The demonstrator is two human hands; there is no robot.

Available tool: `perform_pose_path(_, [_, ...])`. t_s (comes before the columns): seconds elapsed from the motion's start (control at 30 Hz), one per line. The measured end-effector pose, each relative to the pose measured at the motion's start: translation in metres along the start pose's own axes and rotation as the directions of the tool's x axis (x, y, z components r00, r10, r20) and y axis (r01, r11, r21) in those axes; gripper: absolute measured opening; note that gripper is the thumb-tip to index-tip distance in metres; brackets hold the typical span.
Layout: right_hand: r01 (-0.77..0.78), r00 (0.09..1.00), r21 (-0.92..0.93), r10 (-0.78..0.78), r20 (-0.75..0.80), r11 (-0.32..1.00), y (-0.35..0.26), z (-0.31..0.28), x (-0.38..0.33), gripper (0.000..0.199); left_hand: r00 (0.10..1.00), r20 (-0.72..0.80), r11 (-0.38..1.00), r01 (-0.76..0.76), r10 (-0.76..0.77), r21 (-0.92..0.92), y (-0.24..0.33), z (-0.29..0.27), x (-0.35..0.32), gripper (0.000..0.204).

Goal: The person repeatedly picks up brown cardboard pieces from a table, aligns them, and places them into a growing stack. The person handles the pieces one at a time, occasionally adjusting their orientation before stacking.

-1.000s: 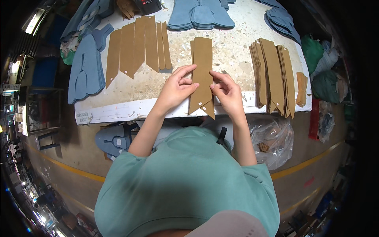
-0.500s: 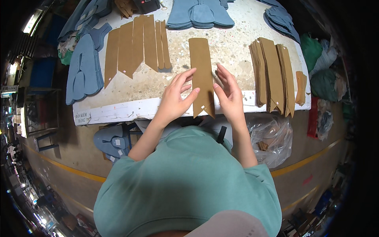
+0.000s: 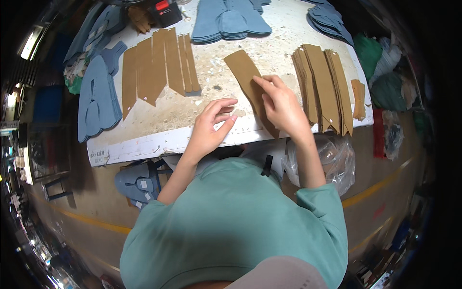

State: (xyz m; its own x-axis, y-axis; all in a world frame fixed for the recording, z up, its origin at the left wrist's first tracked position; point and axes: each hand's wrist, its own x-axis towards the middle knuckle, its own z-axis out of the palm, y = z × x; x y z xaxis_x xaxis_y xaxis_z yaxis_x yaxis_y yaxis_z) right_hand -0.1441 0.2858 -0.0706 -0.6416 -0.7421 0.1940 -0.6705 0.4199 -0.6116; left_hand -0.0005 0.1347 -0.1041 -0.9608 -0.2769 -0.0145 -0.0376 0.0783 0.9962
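Observation:
A long brown leather-like strip (image 3: 244, 70) with a notched lower end slants across the table in front of me. My right hand (image 3: 285, 108) is on its right edge, index finger lying over the face and the other fingers curled at the edge; the hand hides part of its lower half. To the left of the strip, my left hand (image 3: 215, 123) hovers near the table's front edge, fingers apart and holding nothing. Stacks of similar brown strips (image 3: 320, 79) lie close by on the right.
More brown pieces (image 3: 156, 62) are laid side by side on the left of the white table (image 3: 144, 144). Blue-grey pieces sit in stacks at the left (image 3: 98, 101), back (image 3: 231, 24) and far right (image 3: 329, 21). Small brown pieces (image 3: 358, 98) lie by the right edge. A plastic bag (image 3: 337, 166) is below.
The strip has turned from upright to slanting, its lower end swung right. My right hand has moved up onto it. My left hand has come away from its left side, and the view has shifted slightly.

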Motion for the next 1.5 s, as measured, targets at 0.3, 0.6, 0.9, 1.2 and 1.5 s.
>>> perform_pose_path(0.3, [0.100, 0.968, 0.089, -0.076, -0.239, 0.991, 0.047, -0.090, 0.004, 0.038, 1.000, -0.008, 1.000, 0.007, -0.007, -0.014, -0.007, -0.001, -0.002, 0.029])
perform_pose_path(0.6, [-0.263, 0.903, 0.414, 0.374, -0.214, 0.872, 0.143, -0.086, -0.049, 0.036, 1.000, 0.000, 1.000, 0.021, -0.021, 0.002, -0.001, -0.002, -0.002, 0.026])
perform_pose_path(0.9, [-0.188, 0.901, -0.019, 0.165, -0.402, 0.982, 0.060, -0.077, -0.031, 0.030, 0.930, -0.248, 0.689, -0.007, 0.271, 0.725, 0.006, -0.087, -0.009, 0.024])
perform_pose_path(1.2, [0.126, 0.991, 0.197, -0.113, -0.078, 0.972, -0.008, 0.014, -0.006, 0.027, 0.922, -0.144, 0.336, 0.015, 0.360, 0.942, -0.019, -0.120, 0.040, 0.024])
perform_pose_path(1.5, [-0.224, 0.964, 0.746, 0.032, 0.263, 0.627, -0.008, 0.067, 0.007, 0.033, 0.906, -0.195, 0.709, -0.145, 0.375, 0.691, 0.032, -0.086, -0.008, 0.016])
